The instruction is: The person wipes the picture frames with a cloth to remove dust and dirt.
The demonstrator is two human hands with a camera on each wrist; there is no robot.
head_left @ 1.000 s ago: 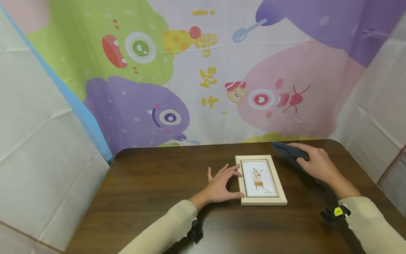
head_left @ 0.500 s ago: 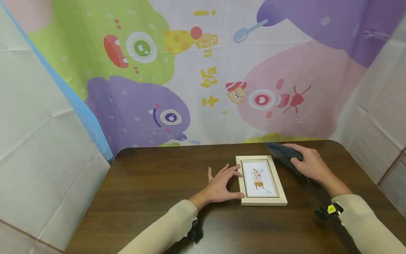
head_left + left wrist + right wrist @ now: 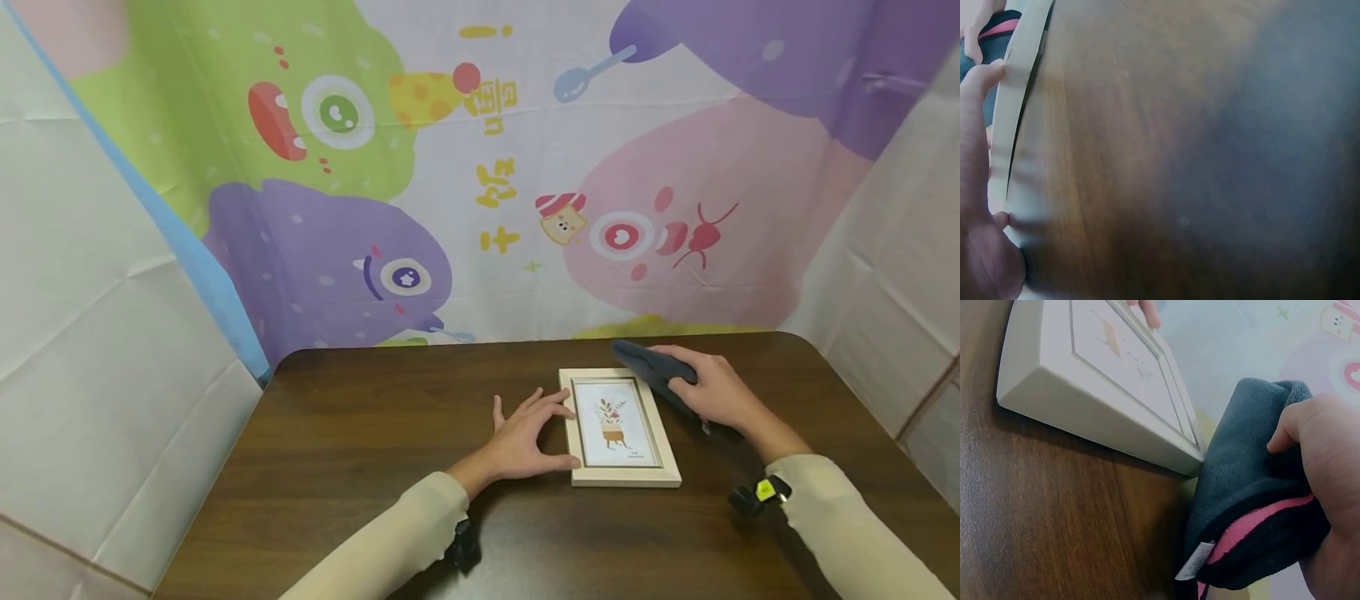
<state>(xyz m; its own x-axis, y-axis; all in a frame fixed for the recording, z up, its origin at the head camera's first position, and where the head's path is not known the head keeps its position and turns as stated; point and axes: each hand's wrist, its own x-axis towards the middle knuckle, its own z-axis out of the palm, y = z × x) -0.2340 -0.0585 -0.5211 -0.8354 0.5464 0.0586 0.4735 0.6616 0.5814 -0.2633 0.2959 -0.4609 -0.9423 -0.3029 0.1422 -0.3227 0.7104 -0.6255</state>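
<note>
A cream picture frame with a drawing of a potted plant lies face up on the brown table. My left hand touches its left side, the fingers spread along the edge and the thumb near the lower left corner. In my right hand I grip a folded dark grey cloth, pinched between thumb and fingers. Pink trim and a small white label show at its border. The cloth overlaps the frame's upper right corner in the head view and comes right up to the frame's corner in the right wrist view.
The wooden table runs under both forearms. Behind it hangs a printed cloth backdrop of cartoon monsters. Pale sheets cover the left wall and the right wall.
My right hand has moved left with the cloth, from right of the picture frame to its upper right corner. The left hand and the frame stay in place.
</note>
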